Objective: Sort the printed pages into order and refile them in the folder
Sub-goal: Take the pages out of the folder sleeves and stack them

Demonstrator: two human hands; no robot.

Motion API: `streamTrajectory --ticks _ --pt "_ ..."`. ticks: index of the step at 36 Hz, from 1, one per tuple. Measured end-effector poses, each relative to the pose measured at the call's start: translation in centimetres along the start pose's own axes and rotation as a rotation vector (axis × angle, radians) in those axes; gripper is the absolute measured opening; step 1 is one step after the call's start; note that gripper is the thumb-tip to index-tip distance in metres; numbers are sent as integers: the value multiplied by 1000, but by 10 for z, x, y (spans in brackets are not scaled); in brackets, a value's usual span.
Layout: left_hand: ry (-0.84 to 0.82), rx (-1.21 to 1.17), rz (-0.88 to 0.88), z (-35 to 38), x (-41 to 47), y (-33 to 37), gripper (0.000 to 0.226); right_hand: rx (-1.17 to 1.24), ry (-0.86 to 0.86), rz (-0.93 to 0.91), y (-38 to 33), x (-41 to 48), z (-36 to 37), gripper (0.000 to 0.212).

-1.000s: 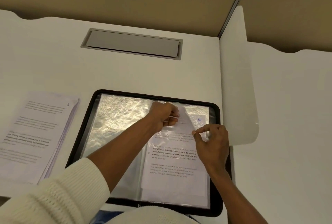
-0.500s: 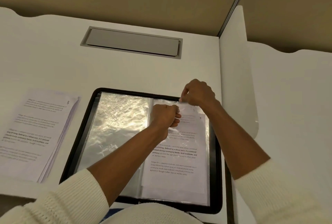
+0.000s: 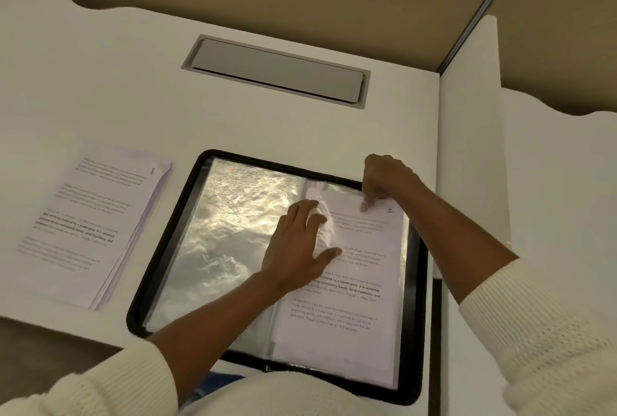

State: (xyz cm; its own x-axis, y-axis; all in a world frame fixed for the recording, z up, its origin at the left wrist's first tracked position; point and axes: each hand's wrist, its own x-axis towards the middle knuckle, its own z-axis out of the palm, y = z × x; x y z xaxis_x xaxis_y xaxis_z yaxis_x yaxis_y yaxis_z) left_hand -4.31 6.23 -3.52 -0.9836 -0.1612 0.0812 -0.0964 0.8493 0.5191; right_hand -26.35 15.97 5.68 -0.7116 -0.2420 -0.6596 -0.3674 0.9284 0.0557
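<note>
A black-rimmed display folder point(image 3: 419, 315) lies open on the white desk. Its left plastic sleeve point(image 3: 233, 232) is shiny and holds no page. In the right sleeve sits a printed page point(image 3: 350, 308) with a handwritten 2 at its top corner. My left hand point(image 3: 297, 248) lies flat on that page near the spine, fingers straight, the fingertips under glossy plastic. My right hand point(image 3: 384, 178) is at the sleeve's top edge, fingers curled, pinching the plastic there. A stack of printed pages point(image 3: 90, 222), with an 8 on the top sheet, lies left of the folder.
A grey cable hatch point(image 3: 277, 71) is set into the desk behind the folder. A white divider panel point(image 3: 467, 148) stands along the folder's right side. The desk's front edge runs just below the stack and the folder's near corner.
My right hand went from the page's right side up to the sleeve's top edge. My left hand uncurled and now lies flat on the page. The page sits lower in the sleeve.
</note>
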Motion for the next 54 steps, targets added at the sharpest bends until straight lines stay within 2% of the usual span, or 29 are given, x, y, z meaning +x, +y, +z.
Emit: streamTrajectory --ticks 4,10,14,25,36,40,42,45,50,54 --pt "-173 98 34 3 -16 -2 98 2 -8 -7 6 3 -4 68" --pt "-263 156 62 0 -27 1 116 84 149 -24 16 12 -16 50" --pt "-286 197 80 -2 -28 1 117 166 311 -30 23 20 -32 44" --pt "-320 315 136 1 -30 1 115 359 797 -108 26 5 -95 5" --pt "-324 330 140 0 -32 2 115 359 1284 -327 16 -45 -121 14" --pt "-334 258 107 -1 -31 2 114 363 1394 -461 6 -73 -128 14" --pt "-281 115 50 -6 -31 2 112 347 1407 -538 0 -90 -129 9" --pt "-67 -58 -88 -21 -31 2 102 342 1382 -654 -11 -117 -128 7" --pt "319 -358 -398 -66 -21 -9 101 382 1228 -758 -34 -148 -125 6" --pt "524 -522 -510 -115 -15 -36 106 391 1096 -816 -57 -166 -122 5"
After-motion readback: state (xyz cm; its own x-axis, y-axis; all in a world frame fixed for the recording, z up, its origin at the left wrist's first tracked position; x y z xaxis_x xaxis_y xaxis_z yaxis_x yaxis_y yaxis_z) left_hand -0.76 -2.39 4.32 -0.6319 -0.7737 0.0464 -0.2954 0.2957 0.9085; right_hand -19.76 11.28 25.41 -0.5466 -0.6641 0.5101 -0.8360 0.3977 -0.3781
